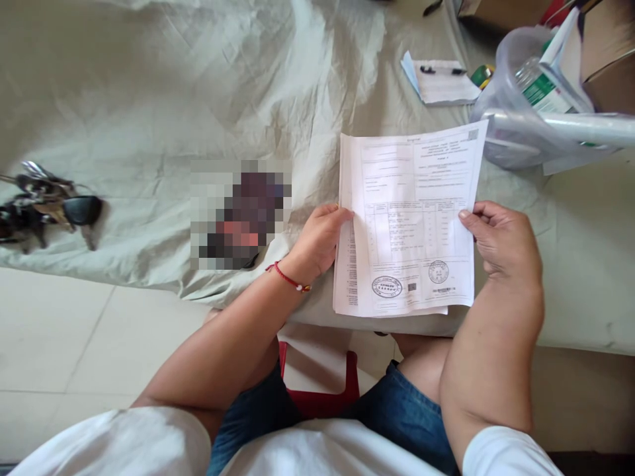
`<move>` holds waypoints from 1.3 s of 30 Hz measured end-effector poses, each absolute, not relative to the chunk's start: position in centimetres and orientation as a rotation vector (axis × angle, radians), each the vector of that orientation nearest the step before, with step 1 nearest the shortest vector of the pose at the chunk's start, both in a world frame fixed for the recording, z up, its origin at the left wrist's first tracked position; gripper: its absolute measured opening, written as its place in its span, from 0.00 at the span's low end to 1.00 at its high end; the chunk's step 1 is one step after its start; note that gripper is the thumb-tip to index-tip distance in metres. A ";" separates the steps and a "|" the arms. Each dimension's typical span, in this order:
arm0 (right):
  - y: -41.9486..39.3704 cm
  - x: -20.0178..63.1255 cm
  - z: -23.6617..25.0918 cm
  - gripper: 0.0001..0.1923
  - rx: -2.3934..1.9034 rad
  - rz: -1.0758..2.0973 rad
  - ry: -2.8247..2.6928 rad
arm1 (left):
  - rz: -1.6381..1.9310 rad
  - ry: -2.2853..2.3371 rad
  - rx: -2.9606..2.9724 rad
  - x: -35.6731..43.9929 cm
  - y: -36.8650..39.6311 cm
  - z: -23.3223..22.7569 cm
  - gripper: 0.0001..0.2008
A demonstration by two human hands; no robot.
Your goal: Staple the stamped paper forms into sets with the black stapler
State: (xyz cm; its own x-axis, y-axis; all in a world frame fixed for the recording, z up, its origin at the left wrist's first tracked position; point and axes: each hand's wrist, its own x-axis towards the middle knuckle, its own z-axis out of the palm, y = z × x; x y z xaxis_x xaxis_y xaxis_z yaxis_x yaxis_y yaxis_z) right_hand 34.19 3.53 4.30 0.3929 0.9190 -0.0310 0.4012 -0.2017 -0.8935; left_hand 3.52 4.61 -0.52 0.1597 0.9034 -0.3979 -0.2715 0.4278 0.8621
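Printed sheets of paper [411,225] are held up over the near edge of the cloth-covered table, with a table of text, stamps and a barcode on the top sheet. My left hand [321,239] pinches their left edge, thumb in front. At the right edge, my right hand [501,238] grips the top sheet between thumb and fingers; whether it also holds the sheet behind is hidden. A red cord bracelet [288,277] circles my left wrist. Left of that hand lies a dark, pixelated object [253,211], perhaps a phone.
A bunch of keys [54,201] lies at the far left on the pale green cloth [149,92]. Back right are a notepad [441,82], a tape measure [482,76], a clear plastic container [506,99] holding several items, and cardboard boxes [608,73]. A red stool [322,400] is below me.
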 end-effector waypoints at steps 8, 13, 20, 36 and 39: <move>3.9 34.7 4.7 0.07 -1.728 0.577 -0.974 | 0.989 0.982 0.660 3.5 4.2 -0.1 0.16; 4.5 35.8 4.8 0.05 -1.657 0.359 -0.752 | 1.029 0.954 0.642 3.3 4.1 -0.4 0.18; 4.5 36.3 4.2 0.14 -1.629 0.521 -0.796 | 1.059 0.954 0.633 3.4 4.1 -0.7 0.16; 4.5 34.3 3.0 0.22 -1.798 0.880 -0.977 | 1.105 0.892 0.536 3.8 4.3 -0.8 0.25; 4.5 34.0 3.4 0.23 -1.787 0.812 -0.954 | 1.111 0.934 0.515 3.8 4.4 -0.8 0.18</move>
State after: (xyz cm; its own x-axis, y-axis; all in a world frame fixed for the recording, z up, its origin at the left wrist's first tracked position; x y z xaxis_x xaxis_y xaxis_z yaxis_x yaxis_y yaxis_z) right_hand 33.96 4.49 3.37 0.4811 0.8682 -0.1215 0.2588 -0.2731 -0.9265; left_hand 3.83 4.37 -0.79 0.1393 0.9177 -0.3721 -0.5245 0.3871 0.7583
